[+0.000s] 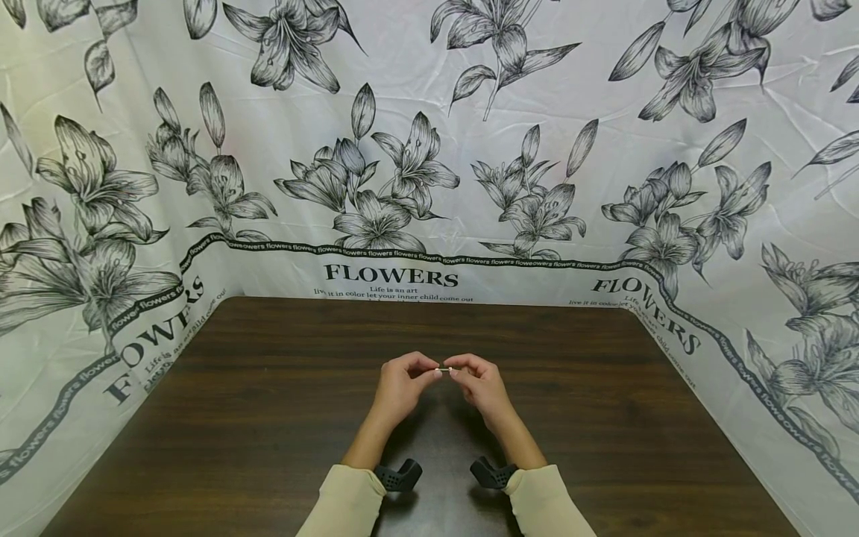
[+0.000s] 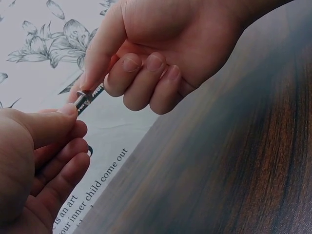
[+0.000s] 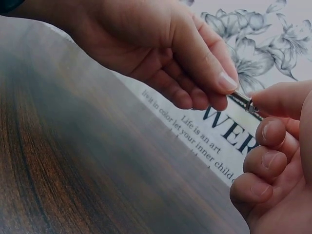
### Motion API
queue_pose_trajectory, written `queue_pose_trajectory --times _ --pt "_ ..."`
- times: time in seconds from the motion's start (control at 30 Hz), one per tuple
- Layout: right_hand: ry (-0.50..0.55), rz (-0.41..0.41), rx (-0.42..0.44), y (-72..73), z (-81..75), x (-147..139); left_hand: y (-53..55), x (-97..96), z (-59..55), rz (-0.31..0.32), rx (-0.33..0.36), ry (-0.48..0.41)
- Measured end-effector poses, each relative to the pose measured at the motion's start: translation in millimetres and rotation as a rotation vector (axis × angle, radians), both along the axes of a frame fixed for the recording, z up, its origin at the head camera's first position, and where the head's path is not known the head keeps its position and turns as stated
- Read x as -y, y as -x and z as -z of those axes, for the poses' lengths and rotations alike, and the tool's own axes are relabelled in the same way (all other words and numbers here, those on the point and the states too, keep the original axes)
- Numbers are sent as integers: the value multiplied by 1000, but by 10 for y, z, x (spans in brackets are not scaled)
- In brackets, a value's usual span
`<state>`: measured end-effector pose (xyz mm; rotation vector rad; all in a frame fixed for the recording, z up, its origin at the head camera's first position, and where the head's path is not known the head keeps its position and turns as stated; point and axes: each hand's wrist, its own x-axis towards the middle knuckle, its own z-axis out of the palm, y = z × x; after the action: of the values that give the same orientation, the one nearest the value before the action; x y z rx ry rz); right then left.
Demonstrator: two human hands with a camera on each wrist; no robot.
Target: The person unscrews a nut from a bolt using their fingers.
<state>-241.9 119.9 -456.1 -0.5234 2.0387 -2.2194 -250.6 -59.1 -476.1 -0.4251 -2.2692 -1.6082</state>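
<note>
A small silvery metal bolt (image 1: 444,369) with a threaded shank spans the short gap between my two hands, above the table. My left hand (image 1: 397,389) pinches one end of it between thumb and forefinger. At the other end sits a wider, nut-like collar (image 3: 251,106), gripped by the thumb and forefinger of my right hand (image 1: 485,386). In the left wrist view the threads of the bolt (image 2: 80,100) show between the fingertips. The remaining fingers of my right hand (image 2: 161,63) are curled in. Both ends of the bolt are hidden by fingertips.
Beneath my hands is a dark brown wood-grain table (image 1: 268,418). A white cloth (image 1: 416,224) printed with black flowers and lettering hangs behind it and along both sides. Each wrist wears a black band (image 1: 400,476) beside a pale sleeve (image 1: 349,501).
</note>
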Motion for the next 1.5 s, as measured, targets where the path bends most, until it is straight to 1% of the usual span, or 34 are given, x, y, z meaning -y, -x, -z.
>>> queue_pose_trajectory --times 0.43,0.63,0.8,1.1,1.23,1.5 --pt "36 -21 -23 17 19 -11 -3 -1 -1 2 23 7" --pt "5 11 -32 26 32 -3 -5 -3 -2 0 30 9" --pt "-45 34 3 33 37 9 -7 -4 -5 7 27 18" --pt "-111 29 99 18 12 22 -10 -3 2 16 19 22" --pt "-127 34 109 7 -4 24 -11 0 1 16 22 29" --pt "-113 29 98 4 -6 18 -10 8 5 21 20 26"
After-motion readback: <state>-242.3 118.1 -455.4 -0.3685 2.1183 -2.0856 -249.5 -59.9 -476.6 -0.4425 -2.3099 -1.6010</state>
